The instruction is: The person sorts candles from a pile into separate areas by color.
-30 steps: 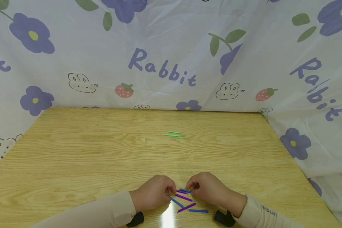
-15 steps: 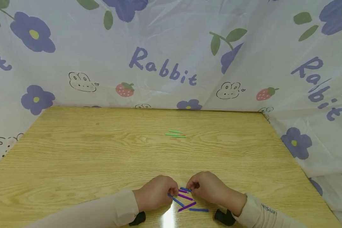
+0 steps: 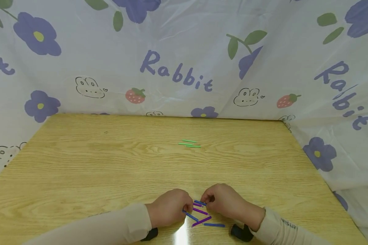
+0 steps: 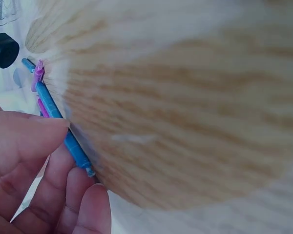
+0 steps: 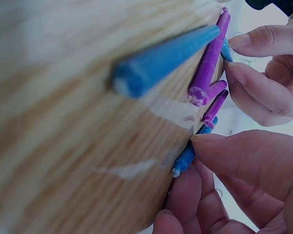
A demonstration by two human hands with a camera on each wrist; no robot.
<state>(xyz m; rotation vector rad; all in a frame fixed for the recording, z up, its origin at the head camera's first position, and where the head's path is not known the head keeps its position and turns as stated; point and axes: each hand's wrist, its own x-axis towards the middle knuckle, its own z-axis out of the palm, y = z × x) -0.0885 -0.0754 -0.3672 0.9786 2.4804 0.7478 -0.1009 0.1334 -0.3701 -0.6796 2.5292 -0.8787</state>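
In the head view my left hand [image 3: 170, 208] is low on the table, left of a small group of thin candles. Its thumb and fingers pinch a blue candle [image 4: 78, 151], which slants on the tabletop. Opposite, my right hand [image 3: 225, 202] pinches another blue candle [image 5: 185, 158] at the group's far side. Between the hands lie purple candles [image 3: 200, 211], one of them angled the other way nearer the front [image 3: 201, 222]. A further blue candle [image 3: 214, 225] lies at front right, looming large in the right wrist view. My fingers partly cover both pinched candles.
Several thin sticks stay out of the group: green ones [image 3: 189, 143] lie farther back on the wood-grain table [image 3: 110, 163]. A white cloth [image 3: 178, 41] printed with flowers and rabbits hangs behind and beside the table. Dark wrist mounts [image 3: 241, 233] sit under the wrists.
My left hand has shifted slightly right, toward the purple candles, still at the blue candle. The right hand has barely moved. The head view has shifted a little.
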